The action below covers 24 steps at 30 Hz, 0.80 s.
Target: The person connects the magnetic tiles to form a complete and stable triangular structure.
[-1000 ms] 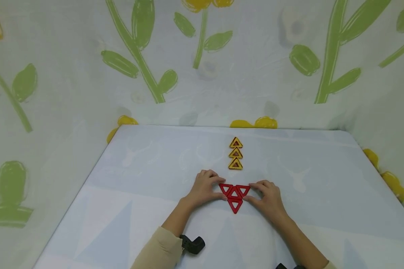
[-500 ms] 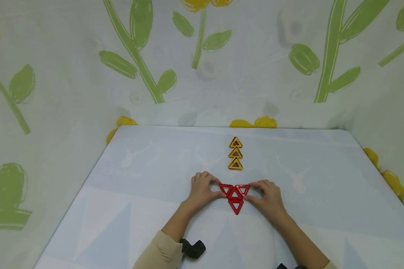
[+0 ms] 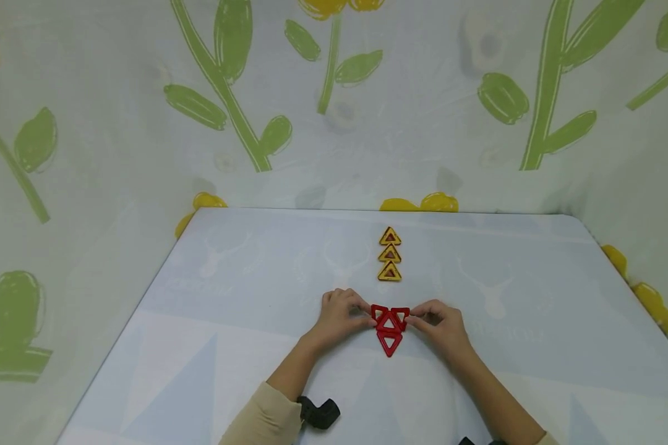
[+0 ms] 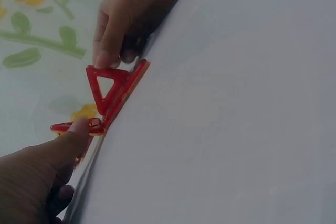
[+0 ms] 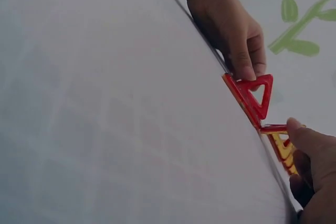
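Several red triangular magnetic tiles lie joined on the table in the head view: a middle tile (image 3: 389, 329), a lower tile (image 3: 382, 343) pointing at me, and one on each upper side. My left hand (image 3: 341, 315) pinches the left side tile (image 3: 380, 307) between thumb and fingers. On the other side my right hand (image 3: 444, 324) pinches the right side tile (image 3: 401, 310). Both side tiles are tilted up off the table, as the left wrist view shows with the right side tile (image 4: 96, 88). The middle and lower tiles look flat.
Beyond the red tiles, yellow triangular tiles (image 3: 389, 272) lie in a column on the table (image 3: 256, 278). The table's far edge runs along a wall cloth (image 3: 401, 154) printed with flowers. A black wrist mount (image 3: 320, 413) sits on the left forearm.
Both side tiles, flat before, have swung up on their inner edges and now look narrower. The fingertips of both hands have moved inward with them. The yellow tiles have not moved.
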### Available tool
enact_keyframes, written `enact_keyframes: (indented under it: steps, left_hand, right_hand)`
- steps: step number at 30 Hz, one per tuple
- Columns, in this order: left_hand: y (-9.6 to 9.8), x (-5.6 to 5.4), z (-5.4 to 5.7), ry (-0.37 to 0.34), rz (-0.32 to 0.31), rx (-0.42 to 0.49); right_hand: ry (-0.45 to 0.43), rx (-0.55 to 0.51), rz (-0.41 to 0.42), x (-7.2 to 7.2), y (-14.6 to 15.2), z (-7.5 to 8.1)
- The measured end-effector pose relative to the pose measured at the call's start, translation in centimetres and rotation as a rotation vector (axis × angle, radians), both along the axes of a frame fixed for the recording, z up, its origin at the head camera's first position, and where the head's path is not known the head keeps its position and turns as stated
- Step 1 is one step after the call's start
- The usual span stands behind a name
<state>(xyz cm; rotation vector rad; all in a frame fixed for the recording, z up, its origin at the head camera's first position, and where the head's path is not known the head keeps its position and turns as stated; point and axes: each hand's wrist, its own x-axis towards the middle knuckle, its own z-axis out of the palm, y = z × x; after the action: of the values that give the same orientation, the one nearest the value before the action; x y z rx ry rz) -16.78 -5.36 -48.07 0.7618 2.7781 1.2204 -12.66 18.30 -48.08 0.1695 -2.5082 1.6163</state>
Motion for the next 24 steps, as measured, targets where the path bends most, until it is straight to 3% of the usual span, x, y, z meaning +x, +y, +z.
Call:
enact_keyframes:
  steps: [5, 11, 24]
  left_hand:
    - [0.12, 0.16, 0.07, 0.021, -0.049, 0.023]
    - [0.47, 0.28, 0.05, 0.035, -0.094, 0.061]
    - [0.95, 0.33, -0.17, 0.068, -0.123, 0.059]
  right_hand:
    - [0.122, 0.075, 0.058, -0.23, -0.20, -0.23]
    - [0.146, 0.104, 0.087, -0.17, -0.48, -0.21]
    - [0.320, 0.075, 0.180, -0.63, -1.03, -0.73]
